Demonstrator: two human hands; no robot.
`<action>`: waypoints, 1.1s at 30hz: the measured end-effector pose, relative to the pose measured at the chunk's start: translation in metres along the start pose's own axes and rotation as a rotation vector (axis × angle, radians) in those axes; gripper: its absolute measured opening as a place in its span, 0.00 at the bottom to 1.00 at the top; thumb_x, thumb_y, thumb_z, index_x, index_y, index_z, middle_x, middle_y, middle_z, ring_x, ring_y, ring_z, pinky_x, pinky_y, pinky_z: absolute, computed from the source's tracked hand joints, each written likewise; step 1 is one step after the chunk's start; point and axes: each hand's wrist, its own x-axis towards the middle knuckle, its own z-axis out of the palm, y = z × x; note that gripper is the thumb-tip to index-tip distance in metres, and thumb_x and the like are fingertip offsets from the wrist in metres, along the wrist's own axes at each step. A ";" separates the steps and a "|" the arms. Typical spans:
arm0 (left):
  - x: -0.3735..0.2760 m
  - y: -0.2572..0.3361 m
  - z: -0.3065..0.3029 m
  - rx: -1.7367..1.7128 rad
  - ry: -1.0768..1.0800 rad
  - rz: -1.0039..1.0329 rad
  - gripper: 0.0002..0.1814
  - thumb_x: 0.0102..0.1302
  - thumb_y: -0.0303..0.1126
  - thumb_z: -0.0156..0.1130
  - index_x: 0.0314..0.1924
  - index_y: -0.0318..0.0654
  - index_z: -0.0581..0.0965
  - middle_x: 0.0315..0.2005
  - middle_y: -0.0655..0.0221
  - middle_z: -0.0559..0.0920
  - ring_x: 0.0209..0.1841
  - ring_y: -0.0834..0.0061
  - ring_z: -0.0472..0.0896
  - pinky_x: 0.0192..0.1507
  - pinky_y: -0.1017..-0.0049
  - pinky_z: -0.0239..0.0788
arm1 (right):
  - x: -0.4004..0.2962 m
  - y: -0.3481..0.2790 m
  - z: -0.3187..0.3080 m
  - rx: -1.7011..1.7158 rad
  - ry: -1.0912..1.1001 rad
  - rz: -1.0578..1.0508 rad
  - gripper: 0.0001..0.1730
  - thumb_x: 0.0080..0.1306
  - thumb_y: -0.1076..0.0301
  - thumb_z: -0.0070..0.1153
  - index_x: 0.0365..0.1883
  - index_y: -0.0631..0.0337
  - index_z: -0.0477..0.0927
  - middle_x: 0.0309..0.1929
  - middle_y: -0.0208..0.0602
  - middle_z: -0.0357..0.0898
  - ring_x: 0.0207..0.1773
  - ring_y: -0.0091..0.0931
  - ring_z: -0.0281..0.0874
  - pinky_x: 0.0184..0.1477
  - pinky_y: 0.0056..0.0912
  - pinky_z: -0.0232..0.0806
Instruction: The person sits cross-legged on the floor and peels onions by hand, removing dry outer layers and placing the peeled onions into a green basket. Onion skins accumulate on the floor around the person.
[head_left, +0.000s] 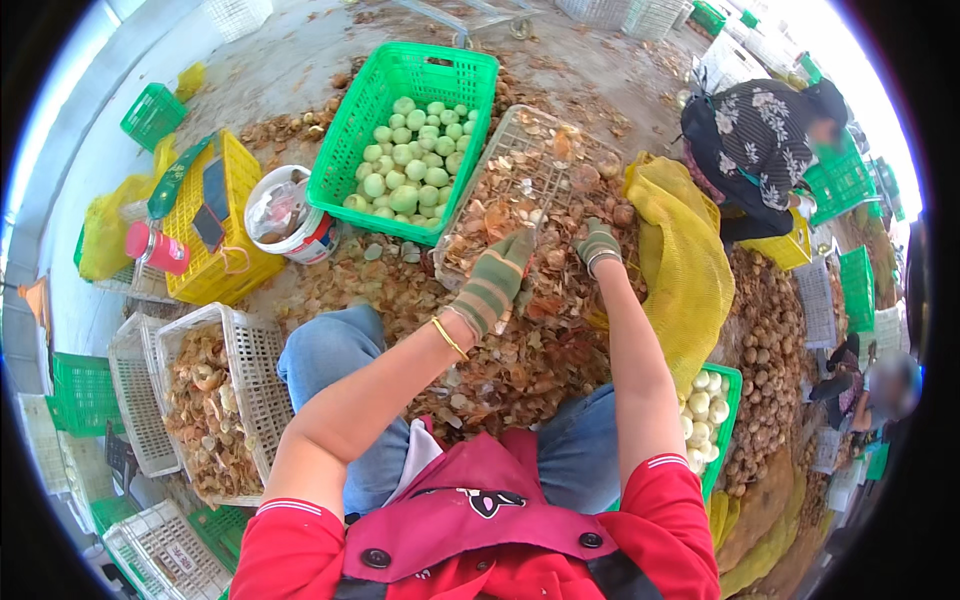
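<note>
My left hand (491, 285), in a green-and-tan striped glove, is over the near side of a crate (480, 169) strewn with onion skins. Its fingers point away from me, and whatever lies under the palm is hidden. To the right, my right hand (598, 246) wears a matching glove and reaches down among brown onions (622, 214) and loose skins. Its fingertips are partly hidden, so a grip cannot be made out. A yellow mesh sack (679, 262) lies just right of that hand. Dry onion skins (517, 375) are heaped between my knees.
A green crate (319, 180) holding peeled onions (420, 161) stands ahead. Left are a white bucket (315, 247), a yellow crate (259, 270) and a white crate (251, 375) containing onion waste. At right are white onions (701, 412), piled unpeeled onions (761, 375) and a bent-over person (757, 142).
</note>
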 end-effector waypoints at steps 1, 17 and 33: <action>0.004 -0.002 0.000 0.019 0.020 0.026 0.27 0.74 0.53 0.54 0.64 0.44 0.72 0.19 0.71 0.75 0.12 0.76 0.69 0.12 0.72 0.61 | -0.004 0.006 0.003 0.020 -0.017 0.002 0.25 0.69 0.59 0.56 0.63 0.56 0.72 0.57 0.48 0.76 0.60 0.40 0.76 0.62 0.43 0.72; 0.004 -0.039 -0.006 0.755 -0.084 0.580 0.27 0.76 0.47 0.53 0.64 0.34 0.73 0.39 0.56 0.86 0.41 0.65 0.84 0.42 0.72 0.74 | -0.203 0.039 -0.020 1.414 -0.238 -0.598 0.36 0.62 0.67 0.70 0.66 0.64 0.67 0.56 0.33 0.76 0.55 0.24 0.76 0.57 0.28 0.72; -0.036 -0.031 0.012 1.275 -0.097 0.913 0.26 0.75 0.37 0.54 0.71 0.50 0.67 0.19 0.55 0.77 0.21 0.56 0.77 0.23 0.61 0.64 | -0.232 0.036 -0.037 1.450 -0.259 -0.565 0.27 0.69 0.56 0.62 0.61 0.60 0.74 0.47 0.25 0.77 0.49 0.17 0.73 0.51 0.24 0.67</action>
